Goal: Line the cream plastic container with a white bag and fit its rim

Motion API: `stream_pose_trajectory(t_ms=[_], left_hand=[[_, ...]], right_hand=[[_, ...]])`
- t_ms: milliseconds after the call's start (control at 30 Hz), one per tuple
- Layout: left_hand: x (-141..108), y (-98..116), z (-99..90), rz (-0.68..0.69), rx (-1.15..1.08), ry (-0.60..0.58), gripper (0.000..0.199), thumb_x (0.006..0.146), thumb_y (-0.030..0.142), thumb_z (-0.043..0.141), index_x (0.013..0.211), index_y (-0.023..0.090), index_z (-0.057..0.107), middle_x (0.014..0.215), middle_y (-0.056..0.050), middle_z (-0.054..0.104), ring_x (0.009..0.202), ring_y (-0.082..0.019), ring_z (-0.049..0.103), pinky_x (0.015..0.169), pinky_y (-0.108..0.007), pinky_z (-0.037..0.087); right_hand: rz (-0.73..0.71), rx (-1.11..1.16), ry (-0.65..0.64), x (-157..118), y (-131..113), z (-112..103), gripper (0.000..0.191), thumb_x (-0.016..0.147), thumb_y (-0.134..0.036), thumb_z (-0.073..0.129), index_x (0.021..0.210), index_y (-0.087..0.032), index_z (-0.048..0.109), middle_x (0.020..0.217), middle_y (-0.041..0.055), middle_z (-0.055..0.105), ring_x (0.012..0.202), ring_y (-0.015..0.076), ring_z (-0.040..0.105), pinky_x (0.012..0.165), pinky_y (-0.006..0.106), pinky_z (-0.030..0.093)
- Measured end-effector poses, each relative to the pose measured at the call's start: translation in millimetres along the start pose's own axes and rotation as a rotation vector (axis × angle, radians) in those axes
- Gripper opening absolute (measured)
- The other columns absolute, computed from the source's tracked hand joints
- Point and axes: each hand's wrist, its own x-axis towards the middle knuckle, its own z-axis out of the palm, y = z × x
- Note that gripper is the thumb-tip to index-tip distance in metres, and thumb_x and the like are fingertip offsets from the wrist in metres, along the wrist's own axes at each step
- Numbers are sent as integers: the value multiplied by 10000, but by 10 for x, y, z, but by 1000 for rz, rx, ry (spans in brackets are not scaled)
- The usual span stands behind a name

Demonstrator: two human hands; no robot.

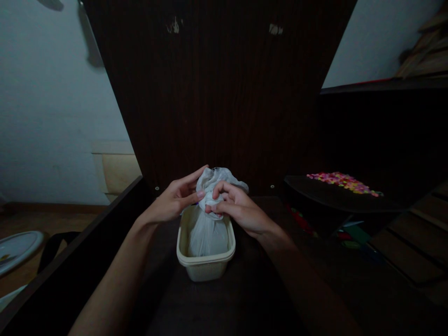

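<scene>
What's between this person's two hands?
In the head view, the bunched top of a white bag lies between left hand and right hand; its lower part sits in a basket.

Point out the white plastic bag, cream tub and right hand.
White plastic bag (pixel 207 235), head view: part inside the tub.
Cream tub (pixel 206 271), head view: front wall.
Right hand (pixel 243 212), head view: near thumb's base.

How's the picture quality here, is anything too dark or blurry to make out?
Head view: dim overall, though the white plastic bag and pale container stand out; head view: the dark panel shows little detail, and the right forearm fades into shadow; head view: the wooden slats at the upper right look smeared and stretched.
</scene>
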Motion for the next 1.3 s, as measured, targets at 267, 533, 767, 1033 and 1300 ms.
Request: stream_pose_trajectory(t_ms=[267,533,767,1033,1300], left_hand=[[109,-227,136,41,-187,230,511,694,311,864,954,221,432,1068,6,575,701,-70,622,633,-208,517],[48,-166,177,74,18,120,287,849,423,735,962,169,664,911,-28,650,815,-162,611,738,-280,488],[30,-165,78,141,121,-56,313,900,481,680,993,204,793,1167,-101,652,1100,-254,606,970,-385,462],[11,-152,85,44,84,-137,252,778,392,816,887,166,788,990,-64,618,871,-182,600,744,-292,503],[-17,-173,155,80,90,-100,129,791,250,764,888,165,766,993,-55,614,892,-175,603,780,-296,493]], right_hand=[[-80,-15,-5,14,-3,16,183,706,-150,628,740,-233,468,694,-19,657,591,110,498,567,258,361],[-99,-23,-59,44,4,-49,173,713,-146,612,763,-224,466,717,-8,672,571,94,520,545,234,380],[-153,-153,-108,69,25,-116,109,792,-184,588,785,-210,482,670,-28,642,547,79,534,531,213,407],[-230,-439,88,25,57,-102,175,742,-194,616,844,-222,478,722,-61,498,593,82,460,503,195,339],[-160,-352,58,49,95,-89,227,735,-142,578,911,-234,469,680,-83,491,494,79,495,441,201,349]])
